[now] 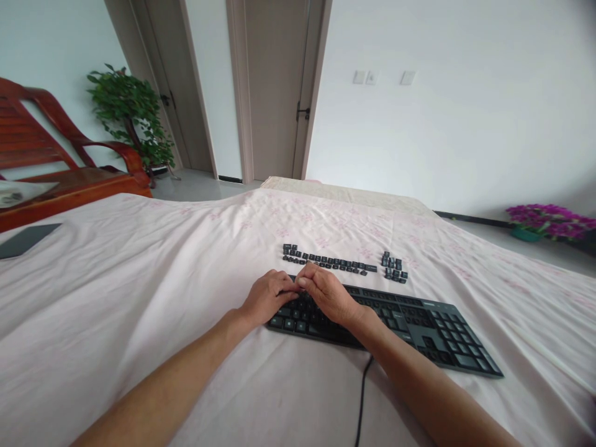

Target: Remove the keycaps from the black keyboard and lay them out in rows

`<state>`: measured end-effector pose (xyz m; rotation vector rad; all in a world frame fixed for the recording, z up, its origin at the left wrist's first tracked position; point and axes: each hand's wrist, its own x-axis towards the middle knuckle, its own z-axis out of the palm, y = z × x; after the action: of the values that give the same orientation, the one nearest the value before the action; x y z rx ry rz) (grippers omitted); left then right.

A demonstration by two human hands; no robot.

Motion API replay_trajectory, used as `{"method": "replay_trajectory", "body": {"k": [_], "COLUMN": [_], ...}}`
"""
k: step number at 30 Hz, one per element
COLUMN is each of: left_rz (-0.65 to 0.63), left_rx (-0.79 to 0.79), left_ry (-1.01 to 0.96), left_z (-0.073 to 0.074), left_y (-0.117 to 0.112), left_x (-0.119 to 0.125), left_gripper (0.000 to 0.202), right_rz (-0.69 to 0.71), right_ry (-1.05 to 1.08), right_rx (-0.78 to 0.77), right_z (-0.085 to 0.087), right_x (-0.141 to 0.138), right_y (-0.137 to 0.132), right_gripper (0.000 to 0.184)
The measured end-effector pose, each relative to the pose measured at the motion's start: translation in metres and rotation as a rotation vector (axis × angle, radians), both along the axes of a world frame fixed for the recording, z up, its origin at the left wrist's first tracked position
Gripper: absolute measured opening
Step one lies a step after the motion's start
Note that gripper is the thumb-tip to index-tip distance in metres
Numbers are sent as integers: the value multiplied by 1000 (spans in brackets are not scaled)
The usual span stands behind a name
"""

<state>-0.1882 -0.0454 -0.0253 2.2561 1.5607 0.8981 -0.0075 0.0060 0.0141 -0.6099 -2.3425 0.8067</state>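
Observation:
A black wired keyboard lies on a pale pink sheet. Both my hands rest over its left end. My left hand has its fingers curled down onto the keys at the top left corner. My right hand is closed in a pinch right beside it, fingertips meeting my left fingers; what they pinch is too small to make out. Just beyond the keyboard, a row of loose black keycaps and a smaller cluster of keycaps lie on the sheet.
The keyboard's black cable runs toward me. A dark flat phone-like object lies at the sheet's left edge. A red wooden chair, a green plant, doors and purple flowers stand beyond.

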Motion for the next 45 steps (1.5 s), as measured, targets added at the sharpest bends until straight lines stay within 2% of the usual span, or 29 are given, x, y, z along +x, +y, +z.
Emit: {"method": "replay_trajectory", "body": {"k": [10,14,19,24,28,34,39,45], "left_rz": [-57,-55,-53,-16,-35,-20,7,11], "left_rx": [75,42,-38,-104,-120,-126,-133,-123], "left_ry": [-4,-68,-189,-348,-338,-338,-374,-398], "left_z": [4,3,1,-1,3,5,3,2], "left_y": [1,-1,0,-1,-3,-5,-7,-7], "left_x": [7,10,10,11,11,10,12,13], "left_gripper": [22,23,14,30,36,60,72,74], "right_rz": [-21,-72,-74,-116,-172,-253,-317,-348], "right_ry": [249,297,337,394,302,-44,-338,-401], "right_rx": [82,88,84,104,168,150,97,-4], "right_z": [-19,-18,-16,-16,-3,19,11,5], "right_x": [1,2,1,5,14,23,25,16], "right_y": [-7,-10,-11,-12,-13,-5,-7,-10], "right_gripper": [31,31,25,26,27,28,19,15]}}
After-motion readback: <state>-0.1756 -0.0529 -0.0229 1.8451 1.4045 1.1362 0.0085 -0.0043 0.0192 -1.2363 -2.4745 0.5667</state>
